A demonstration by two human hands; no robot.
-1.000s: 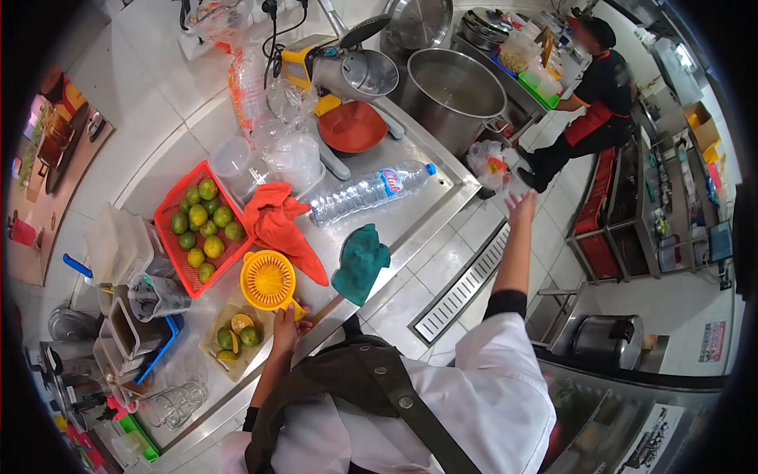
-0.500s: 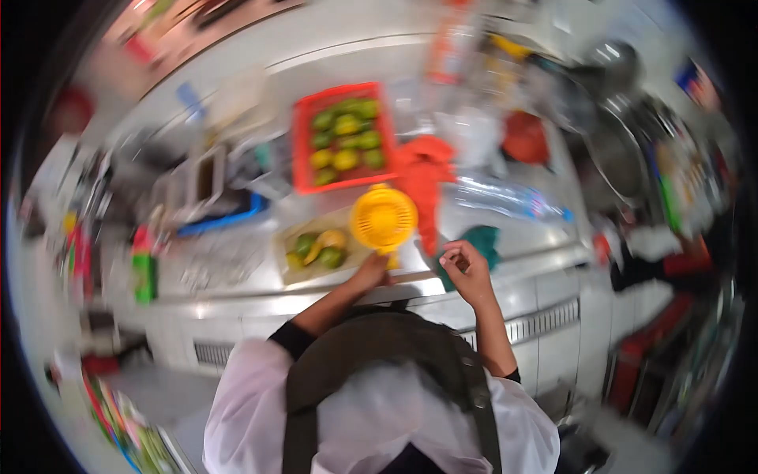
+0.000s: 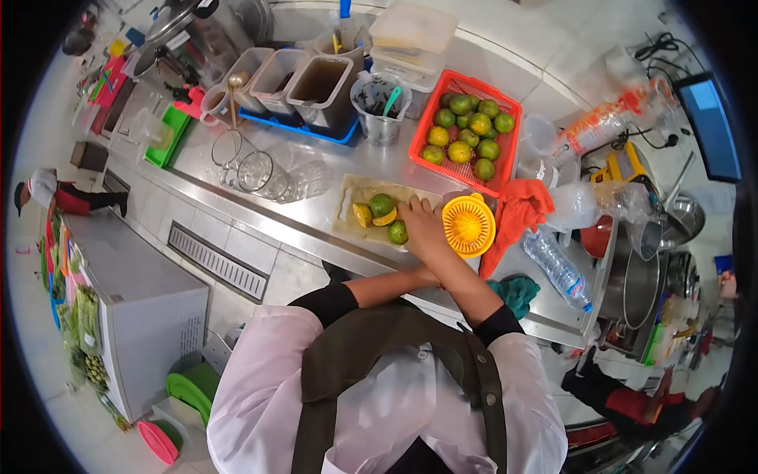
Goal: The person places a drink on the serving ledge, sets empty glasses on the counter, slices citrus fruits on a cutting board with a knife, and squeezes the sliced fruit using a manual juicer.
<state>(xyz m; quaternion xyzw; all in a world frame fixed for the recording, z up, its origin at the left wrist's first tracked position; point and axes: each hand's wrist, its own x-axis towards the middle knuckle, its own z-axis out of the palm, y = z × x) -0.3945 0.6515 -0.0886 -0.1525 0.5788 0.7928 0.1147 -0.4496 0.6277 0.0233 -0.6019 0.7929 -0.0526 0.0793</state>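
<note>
My right hand (image 3: 420,227) reaches across over my left forearm to the cutting board (image 3: 347,189), its fingers bent beside the cut citrus pieces (image 3: 382,205). Whether it grips a piece is hidden. My left hand (image 3: 430,276) lies beneath the right wrist, near the yellow juicer (image 3: 469,226); its fingers are hidden. To the juicer's right hangs an orange cloth (image 3: 522,207). Whole green and yellow citrus (image 3: 469,135) fill the red basket (image 3: 508,166) behind.
Glass mugs (image 3: 264,175) lie left of the board. Behind them are filled containers (image 3: 320,87) on a blue tray. At right are a plastic bottle (image 3: 559,267), a green cloth (image 3: 515,294) and a large pot (image 3: 632,284). Other people (image 3: 67,195) stand far left and lower right.
The view has swung left. My right hand has come from outstretched at the right, past the juicer, to the citrus on the board, crossing over my left arm.
</note>
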